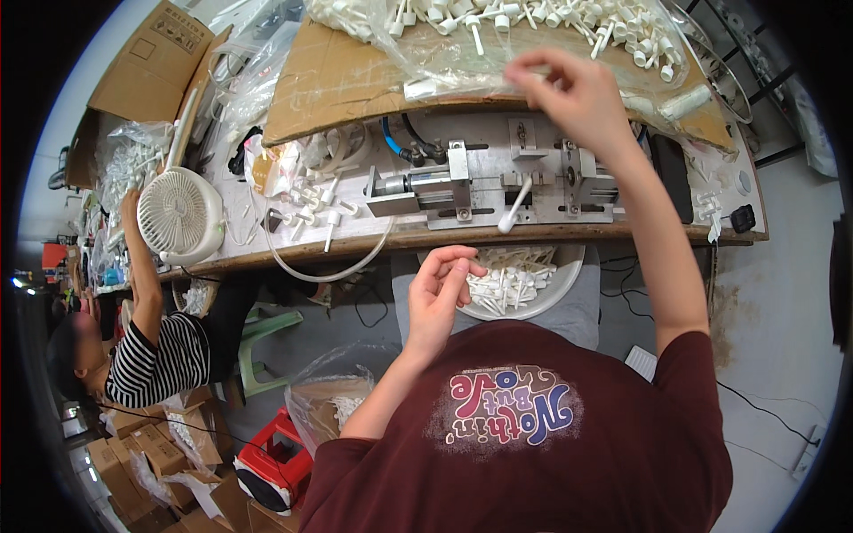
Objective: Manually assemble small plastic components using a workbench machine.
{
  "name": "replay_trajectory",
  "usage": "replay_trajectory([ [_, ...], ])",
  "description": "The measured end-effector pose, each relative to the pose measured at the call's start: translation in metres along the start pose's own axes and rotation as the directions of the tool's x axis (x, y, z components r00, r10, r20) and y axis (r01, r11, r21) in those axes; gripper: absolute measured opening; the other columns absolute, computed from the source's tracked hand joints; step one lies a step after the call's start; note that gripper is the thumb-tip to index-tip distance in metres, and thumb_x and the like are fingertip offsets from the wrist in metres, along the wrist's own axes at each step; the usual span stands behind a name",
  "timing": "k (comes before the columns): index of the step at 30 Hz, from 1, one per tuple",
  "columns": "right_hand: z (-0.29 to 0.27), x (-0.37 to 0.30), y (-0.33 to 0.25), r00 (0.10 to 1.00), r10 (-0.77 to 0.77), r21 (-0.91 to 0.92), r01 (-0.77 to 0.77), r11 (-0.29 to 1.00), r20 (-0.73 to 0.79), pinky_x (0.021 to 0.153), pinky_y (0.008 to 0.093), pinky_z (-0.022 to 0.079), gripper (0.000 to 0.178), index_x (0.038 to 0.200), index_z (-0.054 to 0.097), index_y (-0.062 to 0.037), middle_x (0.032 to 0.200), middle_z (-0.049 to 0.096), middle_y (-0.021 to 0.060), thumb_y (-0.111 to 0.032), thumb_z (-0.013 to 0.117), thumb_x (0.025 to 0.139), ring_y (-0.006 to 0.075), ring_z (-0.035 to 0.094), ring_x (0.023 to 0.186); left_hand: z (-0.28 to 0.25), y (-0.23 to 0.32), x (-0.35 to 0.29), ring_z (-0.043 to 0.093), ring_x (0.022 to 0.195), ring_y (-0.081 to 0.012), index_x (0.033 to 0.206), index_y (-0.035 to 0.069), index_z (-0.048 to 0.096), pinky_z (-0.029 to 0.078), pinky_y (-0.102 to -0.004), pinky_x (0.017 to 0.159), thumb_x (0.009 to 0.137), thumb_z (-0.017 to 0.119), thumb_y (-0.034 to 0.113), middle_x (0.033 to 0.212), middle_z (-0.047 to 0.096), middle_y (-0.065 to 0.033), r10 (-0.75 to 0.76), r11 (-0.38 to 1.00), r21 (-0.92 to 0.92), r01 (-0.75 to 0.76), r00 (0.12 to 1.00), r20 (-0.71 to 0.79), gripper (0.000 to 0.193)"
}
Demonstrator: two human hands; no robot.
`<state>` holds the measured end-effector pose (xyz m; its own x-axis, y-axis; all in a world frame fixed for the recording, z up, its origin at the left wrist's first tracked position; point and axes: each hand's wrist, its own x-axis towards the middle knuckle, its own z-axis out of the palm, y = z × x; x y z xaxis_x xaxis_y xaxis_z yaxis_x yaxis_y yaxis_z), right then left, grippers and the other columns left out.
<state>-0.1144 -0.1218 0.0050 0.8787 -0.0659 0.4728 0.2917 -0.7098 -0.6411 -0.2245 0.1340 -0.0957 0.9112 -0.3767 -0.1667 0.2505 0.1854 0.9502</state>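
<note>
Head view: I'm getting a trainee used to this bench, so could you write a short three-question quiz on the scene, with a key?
1. Multiple choice. Which hand is raised over the cardboard sheet?
A) left
B) right
2. True or false? The white fan stands on the right-hand side of the metal fixture.
3. Fill in the blank. Below the bench edge, near the left hand, small white parts lie in a ____.

Key
1. B: the right hand.
2. False: the white fan stands to the left of the metal fixture.
3. bowl
</note>
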Motion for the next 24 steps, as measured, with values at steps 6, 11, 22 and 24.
replay_trajectory([
  [6,0.028,0.132,0.042,0.978,0.096,-0.224,-0.136,0.965,-0.183,0.094,0.0392,0.046,0.036,0.108,0.066,-0.0057,0.116,0.06,0.0169,-0.031,0.072,0.083,0.0296,0.056,0.111,-0.014,0.002,-0.01,0.046,0.064,-0.0015,0.117,0.004,0.058,0.037,-0.0168,0.058,0.101,0.052,0.014,0.094,0.068,-0.0037,0.08,0.997,0.026,-0.078,0.993,-0.086,0.02],
  [11,0.061,0.182,0.053,0.997,0.034,-0.661,-0.073,0.747,-0.071,0.107,0.0493,0.036,0.088,0.136,0.052,-0.0084,0.145,0.04,0.0224,-0.071,0.063,0.076,0.0366,0.037,0.135,-0.022,0.0,-0.011,0.045,0.064,-0.0016,0.118,0.004,0.057,0.037,-0.0168,0.057,0.1,0.054,0.013,0.095,0.068,-0.005,0.078,0.997,0.007,-0.078,0.988,-0.132,0.02],
  [22,0.096,0.223,0.018,0.924,0.378,-0.619,-0.269,0.738,0.048,0.103,0.064,0.031,0.096,0.14,0.048,-0.0175,0.149,0.033,0.017,-0.063,0.077,0.061,0.0374,0.027,0.138,-0.033,-0.004,-0.012,0.044,0.06,-0.004,0.116,0.002,0.057,0.036,-0.0178,0.056,0.099,0.053,0.009,0.093,0.068,-0.0083,0.089,0.996,0.002,-0.091,0.967,-0.239,0.019],
  [24,0.104,0.218,0.028,0.941,0.338,-0.615,-0.269,0.741,-0.005,0.101,0.0641,0.032,0.091,0.137,0.052,-0.0217,0.149,0.033,0.0156,-0.058,0.08,0.058,0.0378,0.027,0.139,-0.033,-0.005,-0.009,0.045,0.061,-0.0042,0.117,0.002,0.056,0.036,-0.018,0.056,0.098,0.053,0.009,0.093,0.068,-0.0082,0.091,0.996,0.005,-0.092,0.972,-0.216,0.02],
])
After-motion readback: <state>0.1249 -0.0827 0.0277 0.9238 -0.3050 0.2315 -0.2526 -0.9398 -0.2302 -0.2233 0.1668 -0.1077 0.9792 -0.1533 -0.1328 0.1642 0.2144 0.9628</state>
